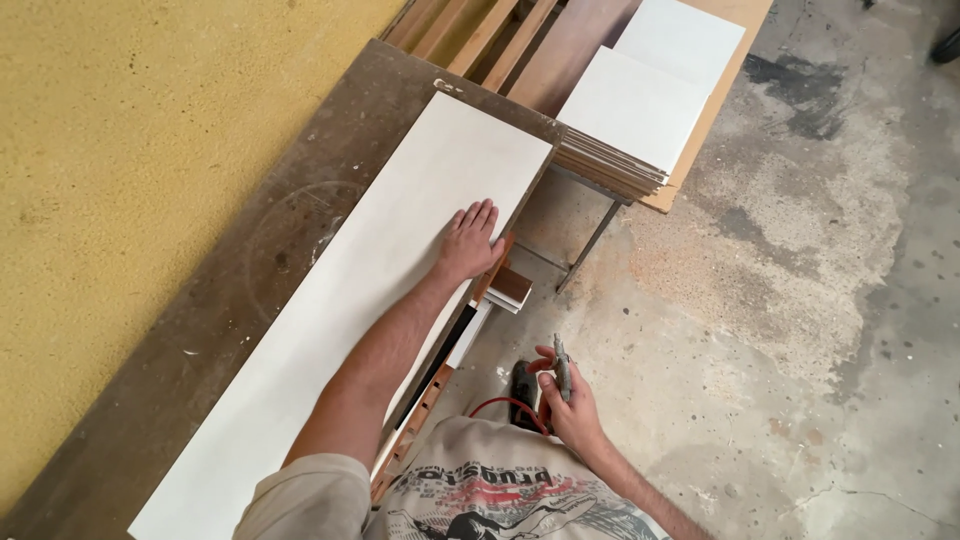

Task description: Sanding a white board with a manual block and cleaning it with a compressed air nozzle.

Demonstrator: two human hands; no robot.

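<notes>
1. Where the left hand [470,243] rests, palm down with fingers straight and close together, it lies flat on the long white rectangular laminated board [360,290], near that board's 3 o'clock long edge; it grips nothing.
2. Board lies lengthwise on the dark brown dusty workbench top [290,200], running from 7 o'clock to 1 o'clock, with its near end passing out of view at the bottom edge.
3. Handling judgement: stiff, flat, smooth-faced, likely slippery under a dry palm; long enough to be awkward and moderately heavy. Corners and edges look the most chip-prone. Best hold is probably along the 2 long edges, hands well apart.
4. Right hand [568,402], at 5 o'clock, is curled shut around a small grey metal hand tool [561,366]; a red hose or cord [505,405] runs beside it. Tool type cannot be told.
5. Stack of white square panels [625,115] sits at 1 o'clock on a tan board.
6. Surface and room: rough yellow wall [130,140] at 10 o'clock; stained, cracked grey concrete floor [800,300] at 3 o'clock.
</notes>
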